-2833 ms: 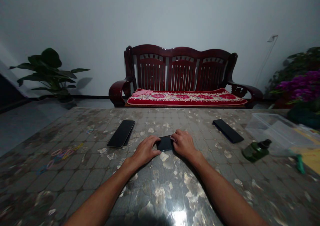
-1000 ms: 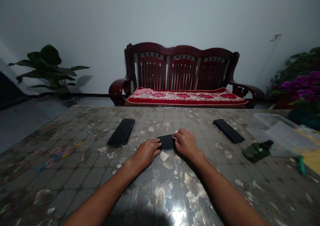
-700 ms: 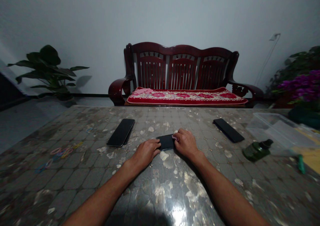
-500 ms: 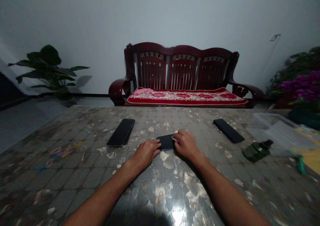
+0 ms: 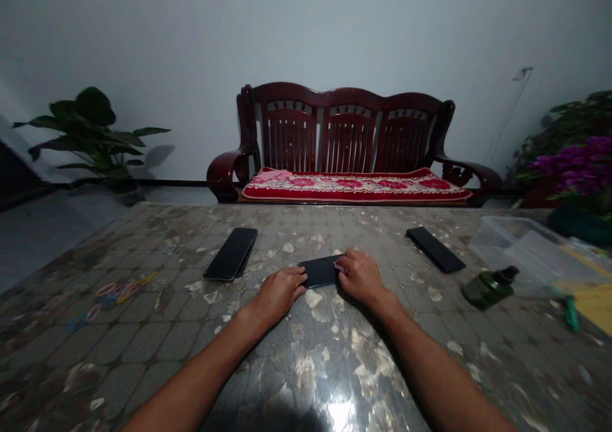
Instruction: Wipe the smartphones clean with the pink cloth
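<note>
A dark smartphone (image 5: pixel 319 272) lies flat on the table in front of me, its long side running left to right. My left hand (image 5: pixel 281 290) grips its left end between thumb and fingers. At the right end, my right hand (image 5: pixel 359 274) is closed round a small pale pink cloth (image 5: pixel 340 267), pressed against the screen; most of the cloth is hidden by the fingers. To the left lies a second black phone (image 5: pixel 233 253), seemingly propped slightly on something dark beneath it. A third dark phone (image 5: pixel 435 250) rests farther off to the right.
A green bottle (image 5: pixel 488 288) lies tilted at the right, by a clear plastic box (image 5: pixel 502 234). Near them are a green object (image 5: pixel 571 313) and yellow paper (image 5: pixel 595 308). Colourful bands (image 5: pixel 119 292) are scattered at the left. Behind the patterned table (image 5: pixel 157 355) stands a wooden bench (image 5: pixel 351 126).
My right hand has slid slightly to the right along the phone with the cloth, uncovering more screen. My left hand keeps its hold on the left end.
</note>
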The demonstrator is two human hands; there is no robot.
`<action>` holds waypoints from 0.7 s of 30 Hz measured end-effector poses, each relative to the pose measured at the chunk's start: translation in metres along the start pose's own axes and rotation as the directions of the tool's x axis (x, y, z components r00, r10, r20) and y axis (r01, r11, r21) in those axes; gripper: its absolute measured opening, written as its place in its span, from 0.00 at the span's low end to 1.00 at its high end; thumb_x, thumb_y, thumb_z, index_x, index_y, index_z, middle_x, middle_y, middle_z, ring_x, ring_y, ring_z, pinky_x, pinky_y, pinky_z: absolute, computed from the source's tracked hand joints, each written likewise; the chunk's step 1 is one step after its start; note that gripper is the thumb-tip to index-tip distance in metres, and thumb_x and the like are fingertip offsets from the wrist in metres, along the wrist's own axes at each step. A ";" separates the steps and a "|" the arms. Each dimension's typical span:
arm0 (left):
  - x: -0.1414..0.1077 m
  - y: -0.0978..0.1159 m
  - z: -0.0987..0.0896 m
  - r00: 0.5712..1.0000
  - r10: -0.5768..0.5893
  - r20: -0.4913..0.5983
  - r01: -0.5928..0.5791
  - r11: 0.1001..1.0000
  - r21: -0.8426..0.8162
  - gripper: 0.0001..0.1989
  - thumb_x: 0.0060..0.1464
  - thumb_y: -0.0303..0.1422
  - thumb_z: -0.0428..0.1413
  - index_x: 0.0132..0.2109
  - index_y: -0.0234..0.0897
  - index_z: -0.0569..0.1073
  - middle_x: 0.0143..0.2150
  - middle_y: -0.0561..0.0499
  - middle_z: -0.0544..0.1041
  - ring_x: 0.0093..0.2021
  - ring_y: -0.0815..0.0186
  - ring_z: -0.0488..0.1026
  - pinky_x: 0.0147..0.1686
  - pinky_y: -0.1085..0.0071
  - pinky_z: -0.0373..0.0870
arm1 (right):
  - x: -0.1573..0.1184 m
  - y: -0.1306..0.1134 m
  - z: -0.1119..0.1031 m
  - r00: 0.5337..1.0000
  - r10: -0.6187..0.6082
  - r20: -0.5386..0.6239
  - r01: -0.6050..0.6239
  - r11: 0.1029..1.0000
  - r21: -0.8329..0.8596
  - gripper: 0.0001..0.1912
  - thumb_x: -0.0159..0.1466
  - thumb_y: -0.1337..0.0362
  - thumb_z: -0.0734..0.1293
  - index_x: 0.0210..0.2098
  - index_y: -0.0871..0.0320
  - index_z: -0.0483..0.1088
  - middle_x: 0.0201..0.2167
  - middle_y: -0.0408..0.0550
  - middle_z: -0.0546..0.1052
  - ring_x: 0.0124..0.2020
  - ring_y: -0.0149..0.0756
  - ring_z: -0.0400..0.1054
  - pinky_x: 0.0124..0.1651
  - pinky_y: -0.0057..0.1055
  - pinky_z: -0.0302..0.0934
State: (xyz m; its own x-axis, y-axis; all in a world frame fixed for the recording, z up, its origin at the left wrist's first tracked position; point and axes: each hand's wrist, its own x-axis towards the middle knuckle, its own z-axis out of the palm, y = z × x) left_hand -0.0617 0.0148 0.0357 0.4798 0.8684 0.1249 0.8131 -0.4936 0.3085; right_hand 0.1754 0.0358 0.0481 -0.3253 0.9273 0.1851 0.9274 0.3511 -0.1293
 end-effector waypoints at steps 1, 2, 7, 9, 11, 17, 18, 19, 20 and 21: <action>0.000 0.000 0.000 1.000 -0.001 -0.002 0.001 1.000 -0.003 0.14 0.58 0.27 0.59 0.51 0.36 0.80 0.57 0.41 0.77 0.56 0.55 0.76 0.58 0.60 0.71 | -0.001 -0.002 0.000 0.999 -0.040 0.012 0.040 0.999 0.020 0.12 0.62 0.67 0.63 0.39 0.55 0.78 0.38 0.49 0.76 0.40 0.38 0.67 0.44 0.32 0.53; 0.000 0.000 0.000 1.000 -0.002 -0.001 0.002 1.000 -0.006 0.14 0.58 0.27 0.59 0.51 0.36 0.80 0.57 0.41 0.77 0.56 0.55 0.76 0.58 0.60 0.71 | -0.002 -0.004 -0.001 0.997 -0.073 0.022 0.072 0.997 0.037 0.12 0.61 0.67 0.63 0.39 0.54 0.78 0.38 0.48 0.76 0.40 0.37 0.67 0.44 0.32 0.53; -0.001 0.001 0.000 1.000 -0.001 0.002 0.001 1.000 -0.007 0.15 0.59 0.28 0.59 0.52 0.35 0.79 0.57 0.40 0.77 0.57 0.55 0.75 0.58 0.60 0.71 | -0.001 0.002 -0.004 1.000 0.005 0.004 -0.005 1.000 0.004 0.12 0.62 0.67 0.63 0.39 0.55 0.79 0.38 0.49 0.76 0.41 0.38 0.68 0.45 0.33 0.52; -0.001 0.000 0.001 1.000 0.005 0.002 -0.005 1.000 0.000 0.15 0.59 0.28 0.58 0.53 0.35 0.79 0.58 0.40 0.76 0.57 0.55 0.75 0.58 0.60 0.71 | 0.000 0.010 -0.006 0.997 0.078 -0.010 -0.078 0.996 -0.037 0.12 0.62 0.67 0.63 0.39 0.55 0.79 0.38 0.50 0.76 0.42 0.39 0.68 0.44 0.33 0.52; 0.000 -0.001 0.001 1.000 0.006 0.006 -0.006 1.000 0.010 0.15 0.60 0.28 0.58 0.53 0.35 0.79 0.58 0.41 0.76 0.57 0.55 0.75 0.58 0.61 0.71 | 0.001 0.016 -0.007 0.993 0.118 -0.019 -0.119 0.991 -0.059 0.13 0.63 0.67 0.63 0.39 0.55 0.80 0.38 0.51 0.76 0.42 0.39 0.68 0.44 0.33 0.52; 0.002 -0.003 0.001 1.000 -0.005 0.022 0.005 1.000 -0.004 0.15 0.60 0.27 0.57 0.52 0.34 0.79 0.58 0.40 0.76 0.58 0.56 0.75 0.59 0.61 0.70 | -0.002 0.012 -0.005 0.999 0.035 -0.019 -0.035 0.999 0.000 0.13 0.60 0.68 0.63 0.38 0.55 0.80 0.37 0.50 0.77 0.41 0.39 0.68 0.44 0.33 0.52; 0.002 -0.003 0.000 1.000 -0.006 0.023 0.006 1.000 -0.012 0.15 0.60 0.27 0.57 0.53 0.34 0.79 0.58 0.40 0.76 0.58 0.56 0.74 0.59 0.61 0.69 | -0.002 0.010 -0.004 1.000 0.002 -0.013 -0.001 1.000 0.018 0.13 0.60 0.68 0.64 0.39 0.55 0.80 0.37 0.49 0.77 0.40 0.39 0.68 0.44 0.32 0.52; 0.002 -0.004 0.000 1.000 -0.005 0.023 0.006 1.000 -0.021 0.15 0.60 0.27 0.56 0.53 0.34 0.79 0.58 0.40 0.76 0.58 0.56 0.74 0.60 0.60 0.69 | -0.002 0.009 -0.004 1.000 -0.025 -0.008 0.026 0.999 0.032 0.13 0.60 0.67 0.64 0.39 0.54 0.80 0.37 0.49 0.77 0.40 0.38 0.68 0.44 0.32 0.52; 0.002 -0.004 0.000 1.000 -0.006 0.023 0.007 1.000 -0.030 0.16 0.59 0.27 0.56 0.53 0.33 0.79 0.58 0.40 0.76 0.58 0.55 0.74 0.60 0.60 0.69 | -0.002 0.008 -0.004 0.999 -0.040 -0.003 0.040 0.998 0.038 0.13 0.60 0.67 0.64 0.39 0.54 0.80 0.37 0.48 0.77 0.40 0.38 0.68 0.44 0.32 0.52; 0.002 -0.005 0.000 1.000 -0.007 0.022 0.008 0.999 -0.036 0.16 0.59 0.27 0.57 0.53 0.33 0.79 0.58 0.39 0.76 0.58 0.55 0.74 0.60 0.60 0.69 | -0.002 0.008 -0.005 0.999 -0.039 0.004 0.038 0.999 0.037 0.13 0.60 0.67 0.64 0.39 0.53 0.80 0.37 0.48 0.77 0.40 0.38 0.68 0.44 0.32 0.52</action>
State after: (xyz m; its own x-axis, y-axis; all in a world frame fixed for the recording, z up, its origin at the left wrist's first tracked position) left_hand -0.0643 0.0190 0.0342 0.4810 0.8708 0.1017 0.8046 -0.4845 0.3434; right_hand 0.1843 0.0358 0.0517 -0.3617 0.9136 0.1857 0.9067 0.3911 -0.1578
